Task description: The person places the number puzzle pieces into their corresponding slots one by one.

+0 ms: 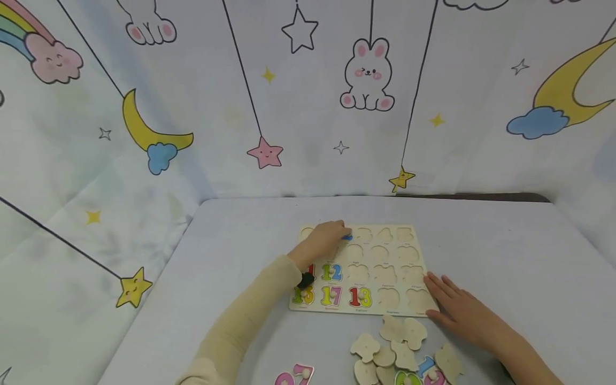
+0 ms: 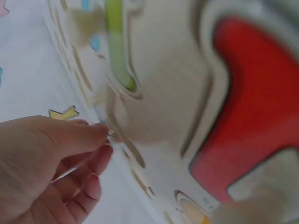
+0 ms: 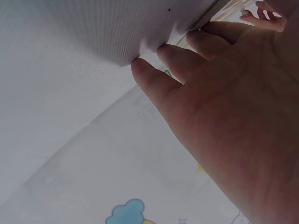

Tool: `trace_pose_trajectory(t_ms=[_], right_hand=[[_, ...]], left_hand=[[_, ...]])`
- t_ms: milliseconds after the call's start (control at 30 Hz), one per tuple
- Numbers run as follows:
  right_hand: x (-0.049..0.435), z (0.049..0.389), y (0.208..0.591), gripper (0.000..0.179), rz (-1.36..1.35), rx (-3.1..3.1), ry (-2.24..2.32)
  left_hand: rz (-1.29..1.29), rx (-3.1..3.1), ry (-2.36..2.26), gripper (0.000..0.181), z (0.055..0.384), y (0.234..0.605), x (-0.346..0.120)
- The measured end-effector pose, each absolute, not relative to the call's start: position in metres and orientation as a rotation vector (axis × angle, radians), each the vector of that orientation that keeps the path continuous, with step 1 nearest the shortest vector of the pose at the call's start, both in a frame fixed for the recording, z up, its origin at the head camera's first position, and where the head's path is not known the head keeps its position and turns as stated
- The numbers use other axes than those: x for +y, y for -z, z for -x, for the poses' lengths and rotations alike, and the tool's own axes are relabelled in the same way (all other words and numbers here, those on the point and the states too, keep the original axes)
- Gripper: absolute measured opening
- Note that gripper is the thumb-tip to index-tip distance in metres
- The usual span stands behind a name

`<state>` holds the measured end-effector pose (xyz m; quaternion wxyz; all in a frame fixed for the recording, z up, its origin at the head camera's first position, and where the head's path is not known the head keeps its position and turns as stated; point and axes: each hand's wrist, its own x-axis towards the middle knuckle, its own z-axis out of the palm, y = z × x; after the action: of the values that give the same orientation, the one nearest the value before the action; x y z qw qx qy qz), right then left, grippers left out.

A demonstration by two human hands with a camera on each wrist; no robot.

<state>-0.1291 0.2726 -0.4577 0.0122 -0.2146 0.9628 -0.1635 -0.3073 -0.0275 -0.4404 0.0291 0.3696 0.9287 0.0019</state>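
A wooden number puzzle board (image 1: 375, 302) lies on the table with shaped recesses and knobbed number pieces. My left hand (image 1: 323, 241) reaches over its top row and pinches a blue number piece (image 1: 347, 237), mostly hidden behind the fingers. In the left wrist view, thumb and fingertips (image 2: 103, 133) meet low over the board. Seated nearby are a green and blue 12 (image 1: 331, 272) and a green and pink 17 (image 1: 331, 295). My right hand (image 1: 464, 315) rests on the table, fingers extended, fingertips at the board's right edge. Its palm (image 3: 229, 112) shows in the right wrist view.
In front of the board lies a pile of loose wooden pieces (image 1: 404, 354), most of them plain side up. A pink number piece (image 1: 302, 373) sits left of the pile. Printed fabric (image 1: 313, 117) with bunnies and stars hangs behind the white table (image 1: 240, 235).
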Motion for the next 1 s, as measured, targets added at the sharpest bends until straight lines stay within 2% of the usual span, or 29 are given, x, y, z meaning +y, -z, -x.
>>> trace_pose_trajectory(t_ms=[133,333,400,600,767,900,1000], right_hand=[[0.271,0.129,0.461,0.068,0.683,2.984,0.508],[0.271,0.133,0.462,0.069,0.677,2.972,0.481],[0.271,0.134,0.461,0.07,0.658,2.961,0.487],[0.274,0.138,0.459,0.072,0.669,2.961,0.476],[0.276,0.141,0.458,0.072,0.657,2.954,0.456],[0.275,0.142,0.459,0.072,0.653,2.936,0.471],[0.273,0.141,0.463,0.072,0.669,2.935,0.504]], left_hand=[[-1.032,2.77,-0.146,0.055,0.294,0.442,-0.04],[-1.034,2.704,-0.221,0.062,0.265,0.42,-0.069],[-1.073,2.69,-0.21,0.059,0.243,0.407,-0.08],[-1.209,2.52,-0.184,0.033,0.164,0.385,-0.115],[-1.178,2.487,-0.154,0.035,0.123,0.395,-0.131],[-1.164,2.59,-0.118,0.046,0.101,0.412,-0.132],[-1.158,2.687,-0.097,0.047,0.089,0.423,-0.131]])
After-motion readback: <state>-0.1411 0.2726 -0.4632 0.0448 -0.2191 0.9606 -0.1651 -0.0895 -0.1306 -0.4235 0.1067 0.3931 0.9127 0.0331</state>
